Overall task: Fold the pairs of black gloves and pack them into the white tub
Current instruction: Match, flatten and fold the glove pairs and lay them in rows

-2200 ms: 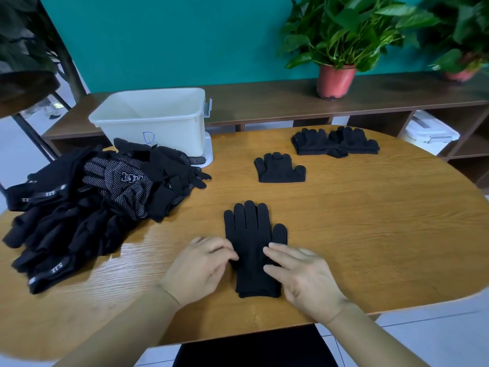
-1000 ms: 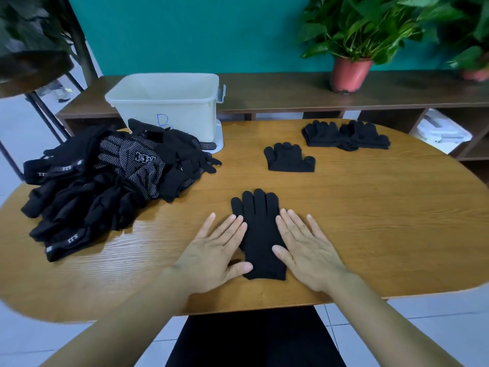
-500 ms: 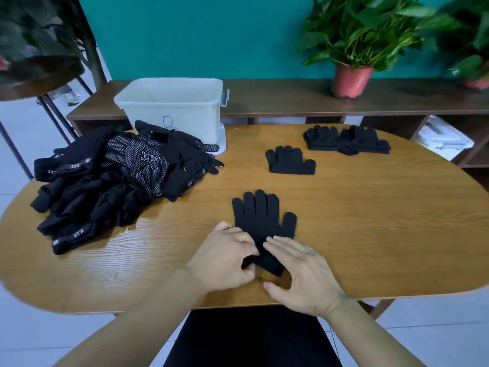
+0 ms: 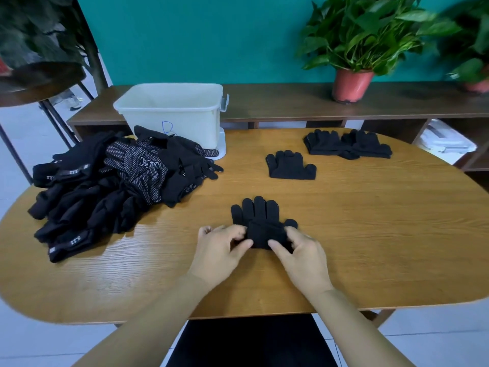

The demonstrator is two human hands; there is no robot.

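Left hand (image 4: 219, 250) and right hand (image 4: 301, 252), fingers curled, pinch the folded-over cuff of a black glove pair (image 4: 260, 215) at the near centre of the table (image 4: 370, 234), hiding the fold's side edges. The white tub (image 4: 174, 112) stands far left, its floor out of view.

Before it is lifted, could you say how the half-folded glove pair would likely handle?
Probably floppy: the glove pair bends over itself where the left hand and right hand pinch its cuff. Likely light, being thin knit. The fold may open unless held.
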